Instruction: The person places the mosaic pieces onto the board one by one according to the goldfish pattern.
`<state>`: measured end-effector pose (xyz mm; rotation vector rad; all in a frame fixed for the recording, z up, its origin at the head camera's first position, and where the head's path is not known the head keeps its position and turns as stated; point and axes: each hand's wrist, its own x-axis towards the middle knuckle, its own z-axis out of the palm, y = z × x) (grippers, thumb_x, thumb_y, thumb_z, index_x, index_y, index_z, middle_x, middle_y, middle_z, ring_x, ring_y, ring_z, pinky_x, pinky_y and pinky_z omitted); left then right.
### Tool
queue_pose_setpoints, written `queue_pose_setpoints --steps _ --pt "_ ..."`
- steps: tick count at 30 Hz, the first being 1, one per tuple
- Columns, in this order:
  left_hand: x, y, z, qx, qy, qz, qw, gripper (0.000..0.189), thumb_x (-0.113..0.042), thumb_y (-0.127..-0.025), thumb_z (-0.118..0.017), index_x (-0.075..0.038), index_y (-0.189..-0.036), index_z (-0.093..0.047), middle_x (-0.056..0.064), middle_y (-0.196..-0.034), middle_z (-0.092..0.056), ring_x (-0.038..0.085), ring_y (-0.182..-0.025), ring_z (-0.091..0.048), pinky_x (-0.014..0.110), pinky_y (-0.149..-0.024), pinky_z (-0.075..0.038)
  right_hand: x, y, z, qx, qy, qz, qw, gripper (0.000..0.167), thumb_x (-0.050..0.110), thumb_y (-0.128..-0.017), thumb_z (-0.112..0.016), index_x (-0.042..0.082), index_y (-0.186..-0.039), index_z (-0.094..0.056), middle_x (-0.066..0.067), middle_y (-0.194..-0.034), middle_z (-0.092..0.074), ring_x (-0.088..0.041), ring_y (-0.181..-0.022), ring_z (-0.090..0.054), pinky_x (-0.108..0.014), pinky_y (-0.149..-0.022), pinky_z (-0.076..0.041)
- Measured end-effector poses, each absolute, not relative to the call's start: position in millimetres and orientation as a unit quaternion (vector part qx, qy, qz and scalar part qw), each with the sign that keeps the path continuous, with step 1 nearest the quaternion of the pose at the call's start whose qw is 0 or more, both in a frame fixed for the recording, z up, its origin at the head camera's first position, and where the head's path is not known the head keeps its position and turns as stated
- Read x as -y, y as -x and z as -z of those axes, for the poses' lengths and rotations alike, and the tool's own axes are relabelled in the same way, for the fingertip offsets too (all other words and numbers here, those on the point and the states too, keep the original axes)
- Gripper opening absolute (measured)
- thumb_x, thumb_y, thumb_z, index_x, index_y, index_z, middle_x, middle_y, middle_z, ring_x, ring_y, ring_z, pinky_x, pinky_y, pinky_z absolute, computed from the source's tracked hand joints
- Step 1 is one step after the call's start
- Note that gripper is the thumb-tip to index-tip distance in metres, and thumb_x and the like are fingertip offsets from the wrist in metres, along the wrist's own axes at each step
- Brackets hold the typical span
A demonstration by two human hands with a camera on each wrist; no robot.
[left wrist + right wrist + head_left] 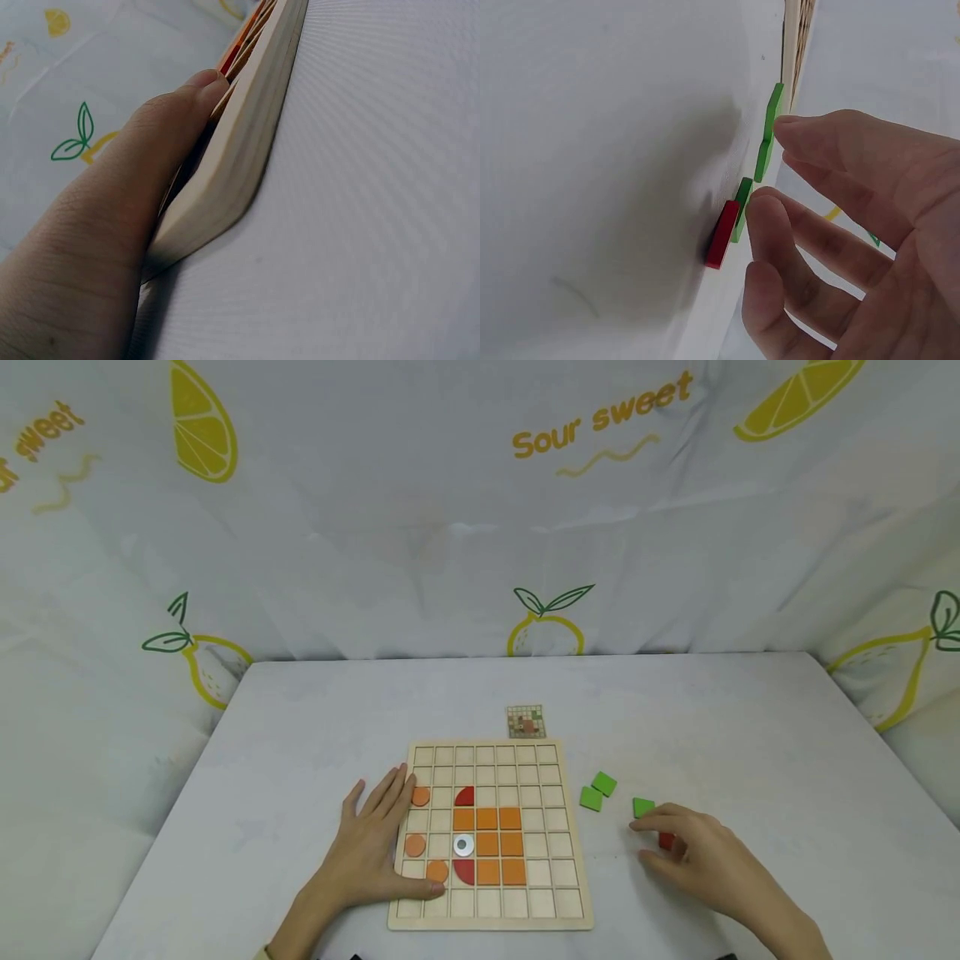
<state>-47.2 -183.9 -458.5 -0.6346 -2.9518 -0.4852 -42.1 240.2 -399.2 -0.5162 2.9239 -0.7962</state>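
A wooden grid board [555, 920] lies on the table. It bears orange squares [487, 843], orange discs [415, 845], red quarter-circles [465, 871] and a white ring-shaped disc [463, 845]. My left hand [367, 856] rests along the board's left side, fingers extended and thumb [180, 112] over its near cells. To the right of the board, my right hand [693, 856] hovers with loosely bent fingers and nothing between them. A red piece [721, 236] lies beneath it on the table, partly hidden in the head view. Beside that is a green square [642, 807].
Two more green squares [591, 798] lie between the board and my right hand. A small pattern card [527, 722] sits just beyond the board's far edge. A white cloth with lemon prints [420, 527] hangs behind the table.
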Motion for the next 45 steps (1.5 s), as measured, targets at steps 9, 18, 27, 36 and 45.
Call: queue_pose_setpoints --steps 9,18,27,36,45 --pt "183.8 46.5 458.8 0.965 0.207 0.156 0.039 0.141 -0.096 -0.060 -0.062 -0.003 -0.161 -0.028 0.011 -0.170 -0.025 0.028 -0.159 -0.025 0.064 -0.122 -0.008 -246.9 40.3 399.9 -0.954 0.150 0.248 0.079 0.032 0.004 -0.078 -0.081 0.013 -0.109 -0.078 0.006 -0.106 -0.072 0.007 -0.066 -0.045 -0.018 -0.058 -0.043" --pt "183.7 46.4 459.5 0.965 0.206 0.160 0.039 0.141 -0.096 -0.060 -0.062 -0.004 -0.161 -0.027 0.011 -0.170 -0.024 0.028 -0.159 -0.024 0.064 -0.122 -0.007 -262.2 39.8 399.9 -0.952 0.149 0.238 0.120 0.039 0.002 -0.077 -0.079 0.011 -0.115 -0.077 0.000 -0.114 -0.072 0.007 -0.067 -0.047 -0.018 -0.059 -0.045" --pt "184.3 47.1 459.5 0.965 0.207 0.157 0.044 0.141 -0.096 -0.060 -0.063 -0.004 -0.161 -0.027 0.011 -0.170 -0.025 0.028 -0.159 -0.025 0.064 -0.122 -0.008 -271.6 40.2 402.0 -0.955 0.144 0.231 0.119 0.035 0.001 -0.079 -0.080 0.008 -0.114 -0.078 -0.001 -0.115 -0.069 0.007 -0.067 -0.045 -0.018 -0.059 -0.045" --pt "183.8 47.3 458.9 0.964 0.209 0.157 0.046 0.141 -0.096 -0.060 -0.062 -0.003 -0.161 -0.028 0.011 -0.170 -0.025 0.028 -0.158 -0.026 0.064 -0.121 -0.008 -269.6 41.5 399.9 -0.966 0.111 0.198 0.124 0.035 0.018 -0.080 -0.085 0.013 -0.114 -0.079 0.004 -0.106 -0.065 0.004 -0.066 -0.043 -0.019 -0.057 -0.041" --pt "184.1 47.5 458.9 0.964 0.208 0.159 0.044 0.141 -0.096 -0.060 -0.063 -0.003 -0.161 -0.028 0.011 -0.170 -0.025 0.029 -0.158 -0.026 0.064 -0.121 -0.008 -268.4 39.7 399.4 -0.971 0.094 0.185 0.115 0.027 0.023 -0.081 -0.085 0.022 -0.107 -0.080 0.008 -0.100 -0.063 0.003 -0.063 -0.041 -0.020 -0.054 -0.036"
